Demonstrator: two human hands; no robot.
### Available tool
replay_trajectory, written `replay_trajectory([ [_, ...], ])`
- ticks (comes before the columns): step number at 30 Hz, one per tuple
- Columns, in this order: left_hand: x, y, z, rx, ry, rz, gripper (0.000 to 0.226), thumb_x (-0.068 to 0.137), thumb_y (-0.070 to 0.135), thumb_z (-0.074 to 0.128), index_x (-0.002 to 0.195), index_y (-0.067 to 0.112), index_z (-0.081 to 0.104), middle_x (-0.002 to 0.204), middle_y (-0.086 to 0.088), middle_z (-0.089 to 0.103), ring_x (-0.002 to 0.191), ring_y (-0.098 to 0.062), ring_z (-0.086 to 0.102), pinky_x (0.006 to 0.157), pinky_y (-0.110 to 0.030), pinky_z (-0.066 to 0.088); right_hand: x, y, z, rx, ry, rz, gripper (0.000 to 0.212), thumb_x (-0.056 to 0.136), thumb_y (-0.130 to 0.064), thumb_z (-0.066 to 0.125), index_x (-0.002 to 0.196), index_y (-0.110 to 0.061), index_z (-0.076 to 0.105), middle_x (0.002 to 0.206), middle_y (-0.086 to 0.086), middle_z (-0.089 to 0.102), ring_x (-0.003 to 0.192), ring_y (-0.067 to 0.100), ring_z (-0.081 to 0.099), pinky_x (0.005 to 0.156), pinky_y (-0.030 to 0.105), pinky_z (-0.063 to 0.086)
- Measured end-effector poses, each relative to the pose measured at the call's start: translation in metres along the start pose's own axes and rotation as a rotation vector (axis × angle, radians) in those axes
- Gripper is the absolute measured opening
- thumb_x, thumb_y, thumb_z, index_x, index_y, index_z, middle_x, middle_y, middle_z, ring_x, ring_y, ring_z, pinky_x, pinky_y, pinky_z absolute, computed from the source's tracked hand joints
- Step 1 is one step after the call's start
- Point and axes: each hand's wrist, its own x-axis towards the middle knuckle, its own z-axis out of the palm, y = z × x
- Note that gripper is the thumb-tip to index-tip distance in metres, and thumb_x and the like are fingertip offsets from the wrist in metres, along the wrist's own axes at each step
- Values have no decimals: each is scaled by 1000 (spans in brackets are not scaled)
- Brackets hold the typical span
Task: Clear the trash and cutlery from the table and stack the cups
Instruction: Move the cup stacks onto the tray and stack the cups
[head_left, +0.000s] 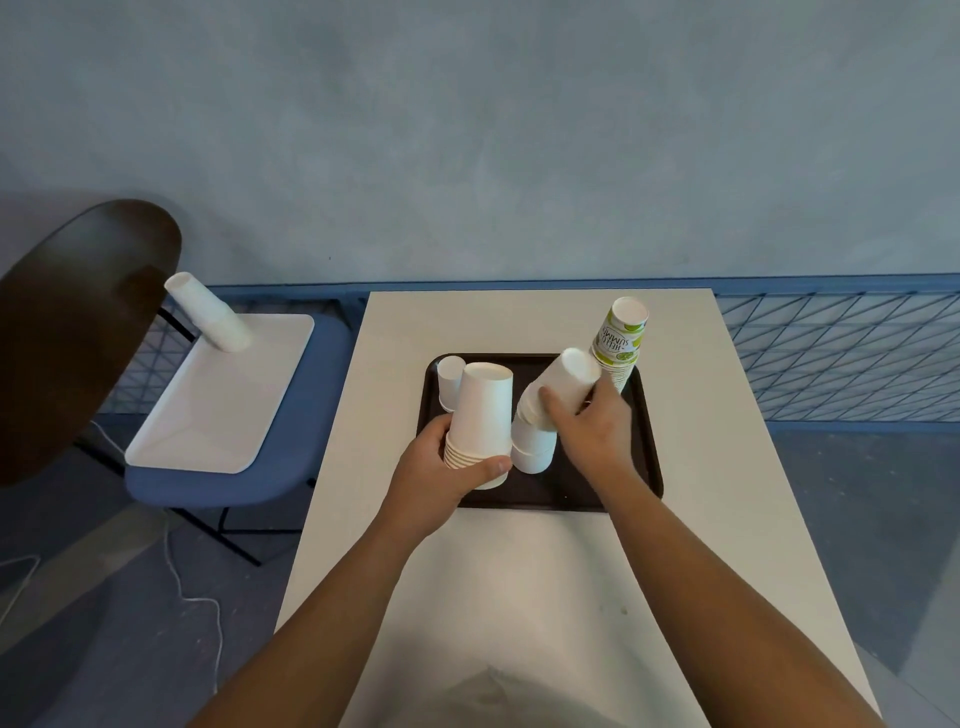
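Left hand (457, 467) wrapped tight around a tall stack of white cups (480, 421), standing straight up on the dark tray (644, 467). Right hand (592, 426) pinching a leaning stack of cups (550, 400), top tipped toward 1 o'clock. Leaning stack just beside the straight one, at its 3 o'clock. Green cup stack (621, 338) at 1 o'clock, close behind. Small cup (449, 379) at 11 o'clock. Lots of bare tabletop (519, 571) at 6 o'clock for moving.

The small white cup (450, 382) (back left of the tray) stands half hidden behind the tall stack (480, 423); both forearms run off the bottom edge.
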Motion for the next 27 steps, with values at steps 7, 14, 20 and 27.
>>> replay_trajectory([
  [7,5,1,1,7,-3,6,59,76,37,91,123,39,56,110,19,68,101,-3,66,73,-15,55,8,34,26,-280,-249,-56,65,79,-37,82,133,-19,51,128,0,62,117,22,59,95,39,53],
  [14,7,1,0,52,0,9,62,77,39,91,126,42,52,111,24,64,100,-1,64,67,-11,52,-11,9,9,-155,-13,-225,63,83,-40,65,140,-19,52,137,-1,55,128,18,49,104,39,47],
  [20,10,7,9,-26,-42,74,57,73,33,94,121,43,64,110,15,75,102,-5,71,80,-23,57,-32,-48,-5,-33,-464,-202,55,81,-54,71,127,-26,58,114,-8,66,100,5,62,78,24,50],
  [27,7,11,10,-28,-153,144,86,73,29,95,146,43,51,131,14,68,121,-12,66,101,-41,58,-30,-47,-12,3,-358,-220,48,84,-43,78,124,-25,59,102,-21,65,91,-5,63,68,9,46],
])
